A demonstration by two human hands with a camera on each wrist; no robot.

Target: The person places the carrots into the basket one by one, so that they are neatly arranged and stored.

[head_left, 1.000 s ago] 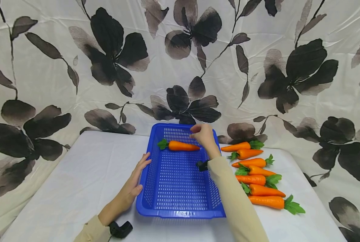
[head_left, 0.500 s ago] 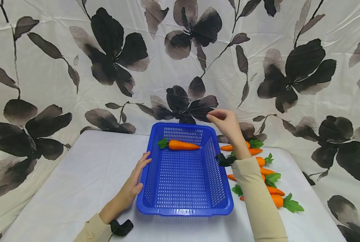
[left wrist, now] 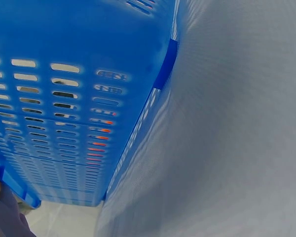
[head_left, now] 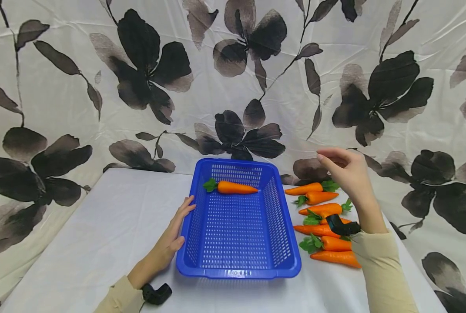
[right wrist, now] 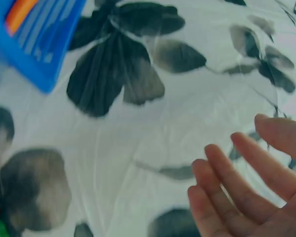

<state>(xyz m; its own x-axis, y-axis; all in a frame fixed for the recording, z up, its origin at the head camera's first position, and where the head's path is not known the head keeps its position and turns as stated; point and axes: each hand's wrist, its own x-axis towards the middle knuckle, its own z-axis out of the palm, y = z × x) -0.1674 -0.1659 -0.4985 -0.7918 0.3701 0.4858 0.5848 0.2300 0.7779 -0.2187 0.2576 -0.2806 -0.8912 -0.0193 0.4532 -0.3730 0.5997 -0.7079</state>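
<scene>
A blue plastic basket (head_left: 238,273) with slotted walls stands in the middle of the table in the head view. Inside, near its far end, one orange carrot (head_left: 236,188) with green leaves lies crosswise. My left hand (head_left: 166,243) rests against the basket's left rim, fingers extended; the left wrist view shows the basket's outer wall (left wrist: 64,118) up close. My right hand (head_left: 346,171) is raised above the far end of the carrot row, holding nothing. In the right wrist view its fingers (right wrist: 237,197) are loosely bent and spread apart.
Several carrots (head_left: 334,258) lie in a row right of the basket, leaves alternating left and right; my right forearm covers part of the nearest ones. The white table (head_left: 99,226) ends at a floral cloth (head_left: 170,148) hanging behind.
My right hand has moved from over the basket's far right corner to the right, above the carrots. The left hand, basket and carrot inside stay in place.
</scene>
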